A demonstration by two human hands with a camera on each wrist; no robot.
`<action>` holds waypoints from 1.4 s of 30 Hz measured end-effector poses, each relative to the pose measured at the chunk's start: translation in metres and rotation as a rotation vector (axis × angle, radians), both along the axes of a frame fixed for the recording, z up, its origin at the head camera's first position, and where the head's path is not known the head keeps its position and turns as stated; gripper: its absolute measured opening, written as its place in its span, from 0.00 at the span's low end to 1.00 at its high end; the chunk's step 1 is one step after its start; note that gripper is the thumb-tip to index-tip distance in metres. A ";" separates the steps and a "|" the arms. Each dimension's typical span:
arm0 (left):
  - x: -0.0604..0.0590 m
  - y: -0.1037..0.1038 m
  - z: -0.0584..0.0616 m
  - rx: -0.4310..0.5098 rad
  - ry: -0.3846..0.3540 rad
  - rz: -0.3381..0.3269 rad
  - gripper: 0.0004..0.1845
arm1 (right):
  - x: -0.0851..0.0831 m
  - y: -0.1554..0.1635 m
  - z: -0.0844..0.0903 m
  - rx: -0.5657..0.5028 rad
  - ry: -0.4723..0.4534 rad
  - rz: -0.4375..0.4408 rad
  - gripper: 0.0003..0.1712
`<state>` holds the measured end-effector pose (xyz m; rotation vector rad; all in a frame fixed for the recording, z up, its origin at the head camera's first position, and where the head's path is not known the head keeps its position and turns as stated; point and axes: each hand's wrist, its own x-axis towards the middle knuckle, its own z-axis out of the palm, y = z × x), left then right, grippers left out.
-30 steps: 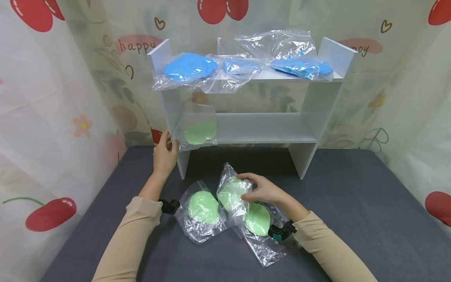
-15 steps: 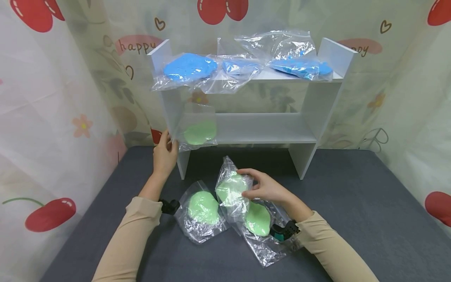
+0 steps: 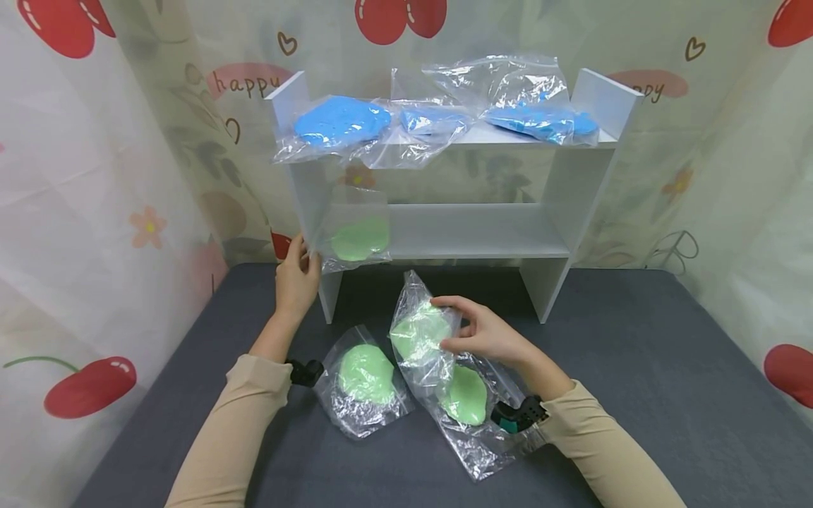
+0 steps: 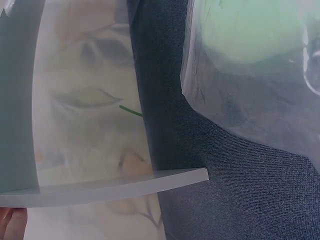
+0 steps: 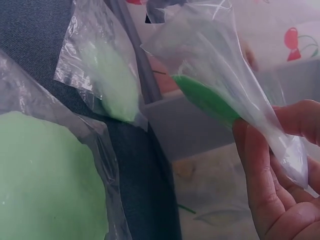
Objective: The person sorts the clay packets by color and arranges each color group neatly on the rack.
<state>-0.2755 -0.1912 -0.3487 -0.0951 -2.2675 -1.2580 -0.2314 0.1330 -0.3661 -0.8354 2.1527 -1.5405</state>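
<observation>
My right hand (image 3: 485,331) pinches the edge of a clear plastic bag (image 3: 419,339) with a flat, pale green lump inside. In the right wrist view, thumb and fingers squeeze the bag (image 5: 215,45) beside its green lump (image 5: 205,100). It is raised and tilted, overlapping another green-lump bag (image 3: 466,398) on the table in the head view. A third such bag (image 3: 365,381) lies to the left. My left hand (image 3: 297,282) grips the left side panel of the white shelf (image 3: 476,236); in the left wrist view only fingertips (image 4: 15,222) show by the panel edge (image 4: 125,190).
One green-lump bag (image 3: 358,236) leans at the left of the shelf's middle board. Several bags with blue lumps (image 3: 346,120) lie along the top board, some plastic hanging over its front. The dark grey tabletop (image 3: 635,395) surrounds everything, with patterned curtains (image 3: 718,176) behind.
My right hand has lifted the pinched bag a little upward and toward the shelf, uncovering more of the bag beneath. The left hand stays on the side panel.
</observation>
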 end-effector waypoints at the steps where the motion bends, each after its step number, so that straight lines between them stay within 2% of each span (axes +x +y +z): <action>1: 0.000 0.000 0.000 0.001 0.000 -0.001 0.24 | 0.000 0.000 0.001 -0.003 0.001 0.000 0.39; 20: 0.000 0.000 0.000 0.002 0.009 -0.004 0.24 | 0.002 0.001 0.016 -0.089 0.068 0.004 0.38; 33: -0.001 0.000 -0.001 0.005 0.005 -0.002 0.24 | 0.000 0.000 0.034 -0.118 0.084 -0.073 0.38; 42: -0.001 0.000 -0.001 0.003 0.001 0.001 0.24 | -0.002 0.001 0.044 -0.180 0.095 -0.113 0.38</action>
